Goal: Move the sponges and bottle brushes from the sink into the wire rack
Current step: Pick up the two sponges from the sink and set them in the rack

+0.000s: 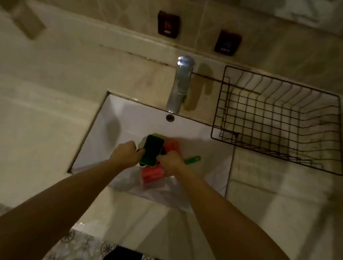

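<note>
Both my hands are down in the white sink (111,114). My left hand (125,153) and my right hand (171,162) grip a green-topped sponge (152,150) from either side, just above the basin. Two red ribbed sponges lie under them, one (171,146) behind my right hand and one (152,174) nearer to me. A green brush handle (193,159) sticks out to the right from beneath my right hand; its head is hidden. The dark wire rack (277,120) stands on the counter to the right of the sink, with nothing in it.
A chrome tap (180,84) rises behind the sink, over the overflow hole (170,117). Two dark hot and cold labels (168,25) are stuck on the tiled wall. Beige counter runs left and right of the basin; patterned floor tiles show at the bottom.
</note>
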`<state>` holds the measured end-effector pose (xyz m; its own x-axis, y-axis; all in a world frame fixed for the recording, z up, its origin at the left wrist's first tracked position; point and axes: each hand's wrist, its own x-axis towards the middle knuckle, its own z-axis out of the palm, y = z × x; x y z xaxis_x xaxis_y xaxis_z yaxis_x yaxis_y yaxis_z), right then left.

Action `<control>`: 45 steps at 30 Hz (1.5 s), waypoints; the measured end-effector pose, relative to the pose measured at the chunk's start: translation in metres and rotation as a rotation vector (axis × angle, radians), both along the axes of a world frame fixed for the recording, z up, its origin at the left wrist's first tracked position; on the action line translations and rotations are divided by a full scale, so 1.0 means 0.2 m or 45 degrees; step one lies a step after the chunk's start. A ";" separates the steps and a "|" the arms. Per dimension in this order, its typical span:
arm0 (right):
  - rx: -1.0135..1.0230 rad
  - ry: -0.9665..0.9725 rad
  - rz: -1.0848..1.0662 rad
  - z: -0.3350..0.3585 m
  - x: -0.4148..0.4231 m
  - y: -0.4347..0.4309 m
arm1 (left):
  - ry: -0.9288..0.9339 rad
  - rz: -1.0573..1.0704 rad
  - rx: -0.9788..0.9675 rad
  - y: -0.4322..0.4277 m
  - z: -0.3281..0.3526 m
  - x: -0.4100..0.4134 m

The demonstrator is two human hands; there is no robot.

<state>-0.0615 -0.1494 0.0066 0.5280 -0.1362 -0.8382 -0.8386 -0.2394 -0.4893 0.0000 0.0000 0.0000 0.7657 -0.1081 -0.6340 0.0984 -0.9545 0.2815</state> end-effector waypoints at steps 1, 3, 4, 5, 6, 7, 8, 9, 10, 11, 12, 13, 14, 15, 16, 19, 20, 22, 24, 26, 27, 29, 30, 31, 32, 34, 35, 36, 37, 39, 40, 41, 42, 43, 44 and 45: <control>0.009 0.028 -0.120 -0.04 0.02 0.01 | -0.015 0.053 -0.036 -0.01 -0.02 0.02; 0.083 0.119 -0.332 -0.10 0.04 0.03 | 0.043 0.150 -0.120 -0.04 -0.07 0.04; 0.125 0.134 -0.405 -0.12 0.05 0.05 | 0.109 0.198 -0.167 -0.07 -0.07 0.04; 0.143 0.156 -0.442 -0.15 0.05 0.06 | 0.173 0.225 -0.201 -0.09 -0.09 0.03; 0.144 0.156 -0.477 -0.16 0.06 0.07 | 0.201 0.238 -0.221 -0.11 -0.10 0.03; 0.135 0.156 -0.505 -0.19 0.07 0.08 | 0.203 0.250 -0.234 -0.12 -0.12 0.03; 0.127 0.156 -0.534 -0.19 0.07 0.09 | 0.188 0.272 -0.244 -0.12 -0.13 0.02; 0.138 0.158 -0.562 -0.20 0.06 0.10 | 0.178 0.298 -0.261 -0.13 -0.13 0.01; 0.164 0.149 -0.589 -0.20 0.04 0.11 | 0.169 0.309 -0.270 -0.12 -0.13 0.00; 0.194 0.128 -0.599 -0.19 0.02 0.11 | 0.167 0.302 -0.271 -0.11 -0.11 -0.01; 0.222 0.101 -0.593 -0.17 0.01 0.12 | 0.160 0.290 -0.275 -0.10 -0.10 -0.02; 0.250 0.076 -0.589 -0.15 -0.01 0.13 | 0.166 0.286 -0.290 -0.08 -0.07 -0.04; 0.266 0.050 -0.591 -0.11 -0.03 0.13 | 0.175 0.286 -0.307 -0.05 -0.04 -0.05; 0.273 0.023 -0.596 -0.07 -0.05 0.14 | 0.195 0.284 -0.316 -0.02 0.00 -0.06; 0.276 -0.005 -0.601 -0.03 -0.06 0.14 | 0.223 0.277 -0.322 0.01 0.05 -0.07; 0.309 -0.052 -0.605 0.09 -0.13 0.17 | 0.257 0.286 -0.401 0.10 0.20 -0.09; 0.328 -0.059 -0.611 0.14 -0.15 0.19 | 0.240 0.309 -0.431 0.13 0.25 -0.10; 0.401 -0.089 -0.630 0.24 -0.20 0.23 | 0.252 0.371 -0.502 0.19 0.36 -0.11; 0.470 -0.148 -0.622 0.32 -0.26 0.29 | 0.306 0.406 -0.628 0.24 0.46 -0.14; 0.479 -0.195 -0.579 0.40 -0.29 0.35 | 0.322 0.395 -0.752 0.27 0.55 -0.16; 0.454 -0.217 -0.557 0.44 -0.30 0.38 | 0.323 0.381 -0.793 0.28 0.58 -0.17; 0.376 -0.292 -0.541 0.52 -0.32 0.42 | 0.346 0.333 -0.855 0.28 0.65 -0.20; 0.343 -0.330 -0.566 0.55 -0.34 0.41 | 0.372 0.302 -0.881 0.27 0.69 -0.21; 0.334 -0.360 -0.612 0.58 -0.37 0.40 | 0.412 0.266 -0.905 0.26 0.72 -0.22; 0.354 -0.391 -0.663 0.61 -0.40 0.37 | 0.464 0.222 -0.930 0.24 0.76 -0.22; 0.448 -0.464 -0.725 0.67 -0.48 0.28 | 0.576 0.125 -0.977 0.20 0.83 -0.21; 0.478 -0.488 -0.735 0.70 -0.51 0.23 | 0.606 0.085 -0.995 0.16 0.86 -0.21; 0.477 -0.495 -0.748 0.73 -0.55 0.18 | 0.611 0.050 -1.000 0.13 0.89 -0.20; 0.453 -0.492 -0.765 0.75 -0.58 0.14 | 0.598 0.017 -0.997 0.08 0.91 -0.20; 0.385 -0.498 -0.808 0.80 -0.64 0.03 | 0.563 -0.029 -1.002 -0.01 0.94 -0.19; 0.349 -0.508 -0.817 0.81 -0.66 -0.02 | 0.551 -0.043 -1.013 -0.06 0.95 -0.19; 0.299 -0.513 -0.819 0.82 -0.69 -0.08 | 0.545 -0.060 -1.027 -0.10 0.97 -0.18; 0.239 -0.513 -0.826 0.83 -0.71 -0.13 | 0.541 -0.087 -1.035 -0.14 0.98 -0.18; 0.178 -0.511 -0.836 0.84 -0.73 -0.19 | 0.539 -0.120 -1.040 -0.19 0.98 -0.18; 0.120 -0.510 -0.841 0.85 -0.75 -0.26 | 0.536 -0.146 -1.041 -0.24 0.99 -0.17; 0.068 -0.509 -0.834 0.86 -0.75 -0.32 | 0.536 -0.159 -1.046 -0.29 0.99 -0.17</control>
